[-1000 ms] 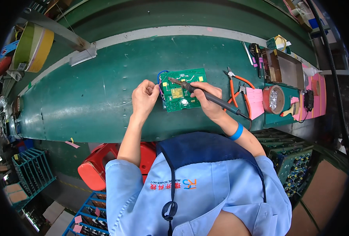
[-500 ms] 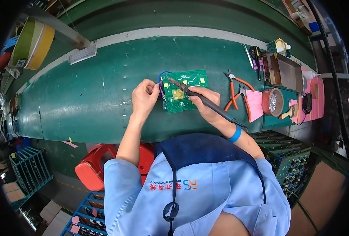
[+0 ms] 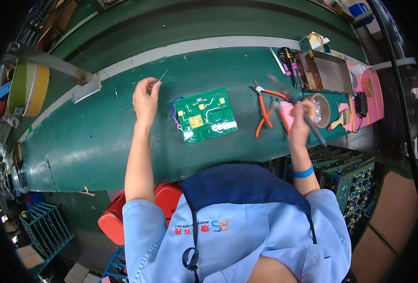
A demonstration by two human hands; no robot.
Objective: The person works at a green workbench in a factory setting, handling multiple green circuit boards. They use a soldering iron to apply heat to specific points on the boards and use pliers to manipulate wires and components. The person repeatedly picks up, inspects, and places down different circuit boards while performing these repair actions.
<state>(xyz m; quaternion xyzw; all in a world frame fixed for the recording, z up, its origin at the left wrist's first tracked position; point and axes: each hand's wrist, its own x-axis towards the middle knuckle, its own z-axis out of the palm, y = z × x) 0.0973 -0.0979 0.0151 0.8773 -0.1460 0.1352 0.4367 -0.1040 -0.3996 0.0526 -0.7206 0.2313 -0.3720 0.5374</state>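
Observation:
My left hand (image 3: 146, 100) is raised over the bench, left of the circuit board, its fingers pinching a thin solder wire (image 3: 163, 74). The green circuit board (image 3: 218, 112) lies flat on the bench with yellowish pads upward, touched by neither hand. A loop of blue wire (image 3: 173, 104) sticks out at its left edge. Farther right, my right hand (image 3: 299, 126) is closed round a soldering iron (image 3: 316, 131); its front end is smeared by motion above the orange-handled pliers (image 3: 261, 108). A second orange-handled tool (image 3: 285, 121) is partly hidden by blur beside that hand.
Next to my right hand stands a round container (image 3: 325, 112) with crumpled silvery material. Behind it is a metal box (image 3: 324, 70). A brush (image 3: 339, 120) and pink sheets (image 3: 373, 101) lie at the right. A red stool (image 3: 112, 221) stands below the bench's near edge.
My right hand has carried the soldering iron off the board to the right, near the round container. The left hand has lifted the solder wire away from the board, to the left and farther back.

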